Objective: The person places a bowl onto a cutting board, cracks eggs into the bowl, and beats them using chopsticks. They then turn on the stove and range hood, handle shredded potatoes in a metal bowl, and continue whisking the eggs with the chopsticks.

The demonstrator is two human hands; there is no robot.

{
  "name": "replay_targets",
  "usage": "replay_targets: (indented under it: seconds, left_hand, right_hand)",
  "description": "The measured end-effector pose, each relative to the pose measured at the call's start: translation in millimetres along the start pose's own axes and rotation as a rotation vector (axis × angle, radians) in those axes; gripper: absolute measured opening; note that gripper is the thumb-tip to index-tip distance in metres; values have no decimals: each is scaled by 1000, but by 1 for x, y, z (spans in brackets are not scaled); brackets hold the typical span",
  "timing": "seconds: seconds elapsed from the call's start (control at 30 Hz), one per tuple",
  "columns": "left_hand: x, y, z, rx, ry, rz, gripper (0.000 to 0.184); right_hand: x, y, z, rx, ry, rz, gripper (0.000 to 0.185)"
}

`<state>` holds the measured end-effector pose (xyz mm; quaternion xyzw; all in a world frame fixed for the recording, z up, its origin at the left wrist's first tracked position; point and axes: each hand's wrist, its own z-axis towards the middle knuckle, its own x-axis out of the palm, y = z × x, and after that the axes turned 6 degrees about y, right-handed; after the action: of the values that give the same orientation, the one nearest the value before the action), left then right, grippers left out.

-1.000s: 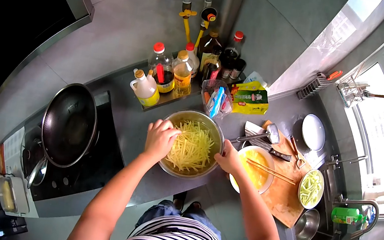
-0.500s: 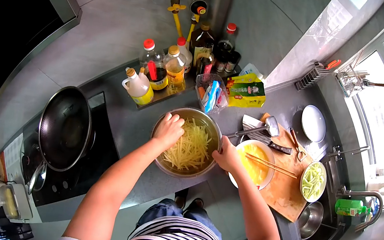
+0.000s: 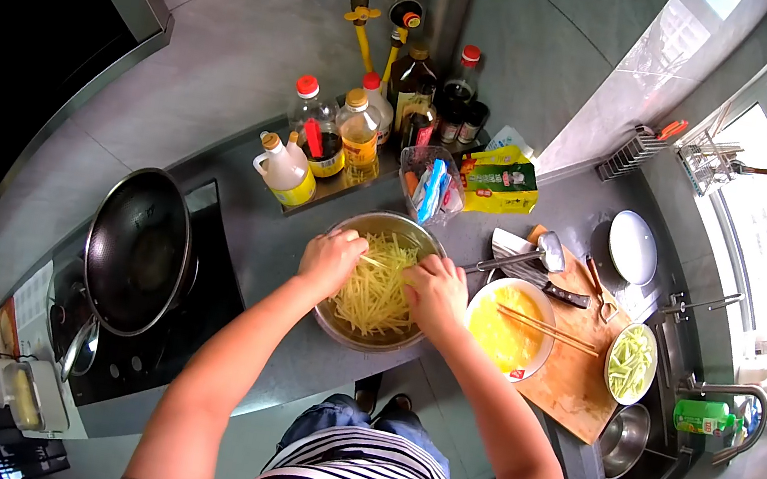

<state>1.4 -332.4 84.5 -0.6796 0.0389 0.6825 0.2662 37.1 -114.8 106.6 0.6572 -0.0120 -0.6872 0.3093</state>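
A steel mixing bowl (image 3: pixel 349 335) stands on the counter, filled with pale yellow shredded potato (image 3: pixel 377 291). At the bowl's left side, my left hand (image 3: pixel 331 261) has its fingers curled into the shreds, pinching some of them. From the right, my right hand (image 3: pixel 435 294) reaches over the rim, fingers bent down into the potato; its fingertips are partly hidden among the shreds. Just right of the bowl, a white bowl of beaten egg (image 3: pixel 501 335) has chopsticks (image 3: pixel 551 331) lying across it.
A wok (image 3: pixel 138 251) sits on the stove at left. Bottles (image 3: pixel 360 139) line the back. The cutting board (image 3: pixel 580 399) holds a cleaver (image 3: pixel 565 295), a peeler (image 3: pixel 603 289) and a bowl of green shreds (image 3: pixel 631 362). A sink (image 3: pixel 648 477) lies at right.
My right hand has left the bowl's right rim and moved left into the potato shreds. My left hand stays in the shreds at the left side.
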Motion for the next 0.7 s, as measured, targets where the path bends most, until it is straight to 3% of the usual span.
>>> replay_targets:
  seconds: [0.07,0.33,0.53,0.63,0.7]
  left_hand:
    - [4,2,1,50,-96,-13,9]
    - [-1,2,-10,9,-82,-63,14]
    - [-3,3,-19,-34,-56,-140,15]
    - [-5,3,-20,75,-60,-143,15]
    - [-5,3,-19,68,-40,-133,16]
  right_hand:
    - [20,3,9,17,41,-43,6]
    - [93,13,45,148,289,-317,11]
    - [90,14,50,246,381,-80,13]
    - [90,10,46,239,317,12,12]
    - [91,8,44,184,315,-67,12]
